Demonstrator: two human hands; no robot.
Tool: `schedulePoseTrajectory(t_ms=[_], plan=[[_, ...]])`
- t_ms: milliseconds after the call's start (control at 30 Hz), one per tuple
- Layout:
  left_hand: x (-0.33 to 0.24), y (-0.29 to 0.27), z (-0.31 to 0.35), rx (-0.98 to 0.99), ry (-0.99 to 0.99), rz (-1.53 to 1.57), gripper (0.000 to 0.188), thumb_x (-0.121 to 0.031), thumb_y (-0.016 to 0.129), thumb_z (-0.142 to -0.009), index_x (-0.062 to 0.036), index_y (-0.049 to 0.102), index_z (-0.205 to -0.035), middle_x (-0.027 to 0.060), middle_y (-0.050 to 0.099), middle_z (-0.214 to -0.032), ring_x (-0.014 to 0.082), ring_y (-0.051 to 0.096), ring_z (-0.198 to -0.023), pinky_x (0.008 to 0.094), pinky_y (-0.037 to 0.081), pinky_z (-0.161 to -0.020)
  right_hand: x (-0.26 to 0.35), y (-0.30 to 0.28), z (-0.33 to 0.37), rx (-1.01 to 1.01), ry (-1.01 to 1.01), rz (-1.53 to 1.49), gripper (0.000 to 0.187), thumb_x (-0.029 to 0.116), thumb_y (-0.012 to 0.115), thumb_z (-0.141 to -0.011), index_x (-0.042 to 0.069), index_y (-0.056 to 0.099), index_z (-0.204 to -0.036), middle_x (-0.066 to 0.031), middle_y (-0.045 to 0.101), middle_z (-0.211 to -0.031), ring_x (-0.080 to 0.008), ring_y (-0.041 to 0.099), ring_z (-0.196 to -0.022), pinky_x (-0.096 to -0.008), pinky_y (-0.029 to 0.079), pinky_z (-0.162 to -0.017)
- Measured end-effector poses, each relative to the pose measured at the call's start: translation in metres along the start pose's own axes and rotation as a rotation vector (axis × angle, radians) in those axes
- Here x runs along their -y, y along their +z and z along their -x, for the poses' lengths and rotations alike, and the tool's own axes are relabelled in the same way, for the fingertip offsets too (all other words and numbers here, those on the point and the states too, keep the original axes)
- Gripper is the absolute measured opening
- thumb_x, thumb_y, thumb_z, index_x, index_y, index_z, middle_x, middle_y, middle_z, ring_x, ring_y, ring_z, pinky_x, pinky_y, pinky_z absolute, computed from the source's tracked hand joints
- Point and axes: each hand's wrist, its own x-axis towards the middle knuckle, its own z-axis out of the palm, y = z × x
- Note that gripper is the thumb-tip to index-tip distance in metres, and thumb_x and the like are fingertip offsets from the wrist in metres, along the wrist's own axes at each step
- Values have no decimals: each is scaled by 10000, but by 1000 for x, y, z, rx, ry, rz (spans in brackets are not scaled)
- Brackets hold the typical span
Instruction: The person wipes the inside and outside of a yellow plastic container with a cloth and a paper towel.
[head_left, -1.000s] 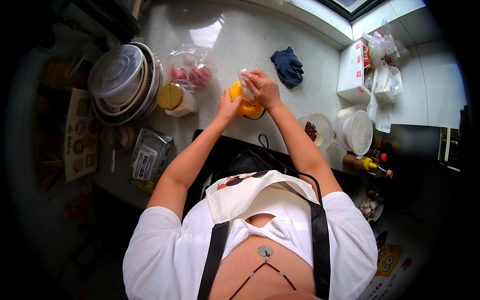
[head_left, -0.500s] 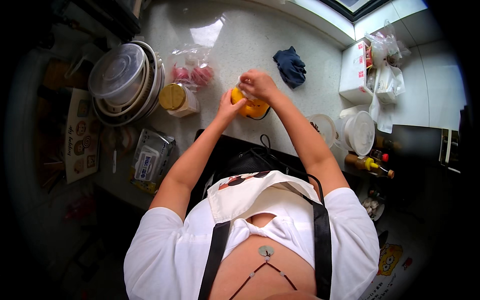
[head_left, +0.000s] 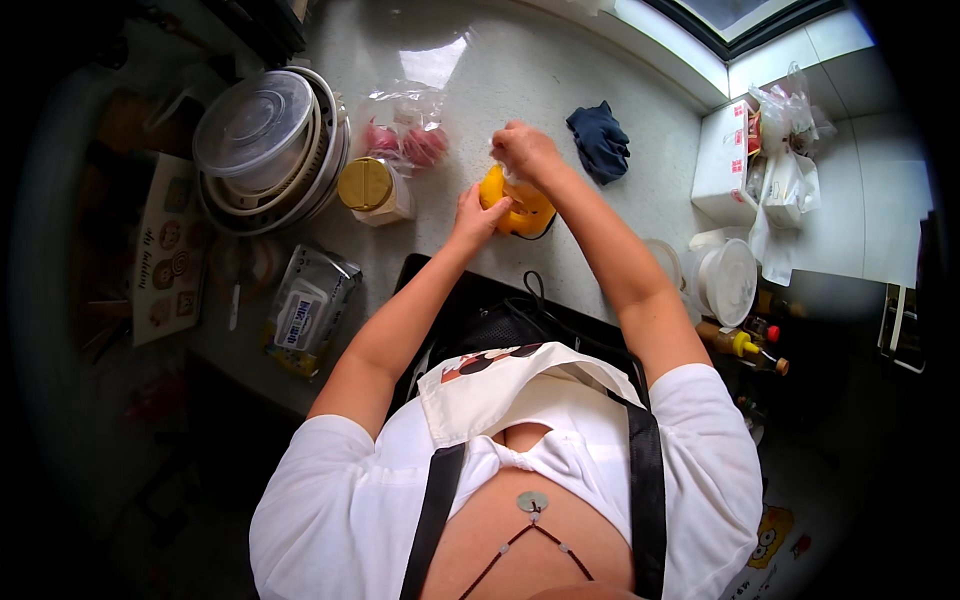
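Observation:
A rounded, glossy yellow object [head_left: 527,214] with a dark lower rim stands on the counter in front of me; its kind I cannot make out. My left hand [head_left: 478,214] grips its left side, thumb lying across the near face. Above it, my right hand [head_left: 526,152] is closed in a pinch. A soft white scrap, like tissue or a wipe [head_left: 508,176], shows between those fingers and the yellow top. The right hand and forearm cover part of the yellow object. A crumpled dark blue cloth [head_left: 600,142] lies just right of my right hand.
Left of my hands are a gold-lidded jar [head_left: 376,192], a clear bag with pinkish-red round items [head_left: 408,138] and stacked bowls [head_left: 262,148]. A wipes pack [head_left: 309,312] lies nearer. At right stand a white box [head_left: 724,165], lidded tubs [head_left: 727,283] and bottles [head_left: 741,343].
My right hand has risen a little away from the yellow object, pulling the white scrap upward. My left hand keeps its hold. The whole view has shifted slightly.

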Motion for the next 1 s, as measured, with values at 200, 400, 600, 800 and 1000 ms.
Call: schedulePoseTrajectory(t_ms=[200, 400, 600, 800, 1000], plan=[[-12, -4, 4, 98, -130, 156, 521, -368, 679, -726, -24, 510, -1077, 145, 465, -992, 229, 534, -858, 287, 486, -551, 13, -14, 24, 27, -103, -89, 120, 228, 618, -751, 131, 642, -817, -58, 595, -920, -267, 595, -806, -347, 476, -690], [-22, -2, 5, 8, 99, -197, 513, -281, 646, -745, -37, 471, -1161, 210, 425, -1113, 320, 450, -1023, 399, 381, -883, -48, -29, 53, -388, 339, -155, 110, 174, 639, -734, 93, 630, -807, -100, 612, -802, -272, 602, -736, -347, 478, -657], [-61, 2, 3, -67, 655, -604, 528, -184, 585, -769, -94, 421, -1262, 195, 375, -1262, 334, 378, -1130, 402, 305, -964, -33, -8, 67, -554, 265, -432, 148, 171, 641, -717, 58, 624, -812, -117, 617, -787, -263, 595, -732, -341, 472, -665], [-57, 17, -13, -40, 596, -540, 350, -103, 534, -786, -164, 568, -1128, 72, 522, -1151, 270, 476, -1038, 378, 376, -889, -20, 18, 87, -663, 198, -465, 138, 175, 632, -741, 67, 624, -827, -98, 564, -773, -262, 564, -732, -330, 462, -656], [-55, 24, -11, -145, 559, -463, 289, -102, 532, -781, -183, 627, -1041, 33, 579, -1064, 231, 511, -991, 365, 393, -850, 3, 28, 116, -726, 321, -468, 98, 142, 636, -749, 64, 592, -788, -86, 561, -772, -247, 565, -738, -326, 464, -654]])
